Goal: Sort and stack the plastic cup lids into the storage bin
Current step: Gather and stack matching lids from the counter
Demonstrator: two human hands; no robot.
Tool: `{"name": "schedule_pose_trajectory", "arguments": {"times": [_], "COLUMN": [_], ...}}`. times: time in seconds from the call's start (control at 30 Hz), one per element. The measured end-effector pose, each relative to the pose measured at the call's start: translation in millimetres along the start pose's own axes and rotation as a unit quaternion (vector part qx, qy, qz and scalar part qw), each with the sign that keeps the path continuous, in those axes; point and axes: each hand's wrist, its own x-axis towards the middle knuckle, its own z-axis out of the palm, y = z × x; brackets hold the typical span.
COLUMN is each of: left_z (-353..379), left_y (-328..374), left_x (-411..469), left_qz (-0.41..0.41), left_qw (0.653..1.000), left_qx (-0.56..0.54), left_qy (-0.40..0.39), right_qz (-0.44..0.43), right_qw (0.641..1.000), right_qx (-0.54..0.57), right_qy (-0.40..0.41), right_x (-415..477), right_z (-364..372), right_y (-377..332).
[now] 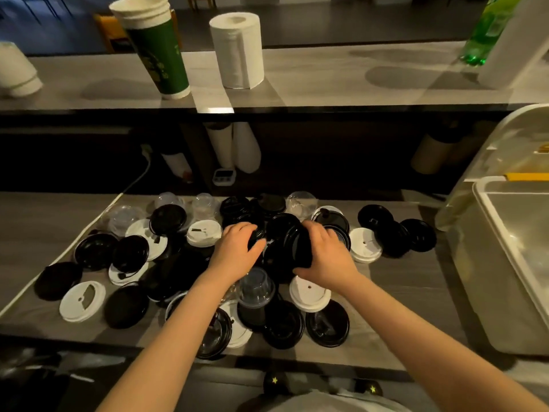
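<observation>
Several black, white and clear plastic lids lie scattered over the counter (38,221). My left hand (236,248) grips a black lid (256,235) at the middle of the pile. Beside it, my right hand (323,251) holds a small stack of black lids (292,243) on edge, fingers curled round it. A clear domed lid (257,288) sits just below my hands, and a white lid (309,294) lies under my right wrist. The white storage bin (505,233) stands at the right edge of the counter, open at the top.
A raised shelf behind holds a stack of green paper cups (157,52), a paper towel roll (237,52), white cups (17,69) and a green bottle (487,31). A white cable (89,230) runs along the counter's left side. A clear cover (490,162) stands behind the bin.
</observation>
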Motion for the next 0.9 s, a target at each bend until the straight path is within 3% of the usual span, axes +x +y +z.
{"name": "schedule_pose_trajectory", "arguments": {"times": [0.1,0.2,0.37,0.63,0.77,0.9], "left_z": [-9,-15,-25,-42,-43,-41], "left_y": [18,31,19,-39,-50,-50], "left_x": [7,7,6,3,-4,-8], "left_qz": [0.007,0.043,-0.003,-0.118,-0.122,-0.105], "left_qw": [0.987,0.974,0.950,0.930,0.931,0.933], "left_qx": [-0.158,-0.222,-0.313,-0.341,-0.331,-0.330], "left_qy": [0.012,-0.006,0.014,0.060,0.093,0.098], "right_qz": [-0.022,-0.090,-0.129,0.010,0.043,0.063], "right_qw": [0.995,0.987,0.986,0.997,0.997,0.997], "right_qx": [0.076,0.078,0.057,-0.023,-0.047,0.036], "right_qy": [0.067,0.106,0.084,-0.079,-0.040,-0.004], "right_x": [6,13,22,39,41,47], "right_z": [-29,-44,-42,11,31,34], "right_y": [-13,-33,-47,-22,-18,-8]}}
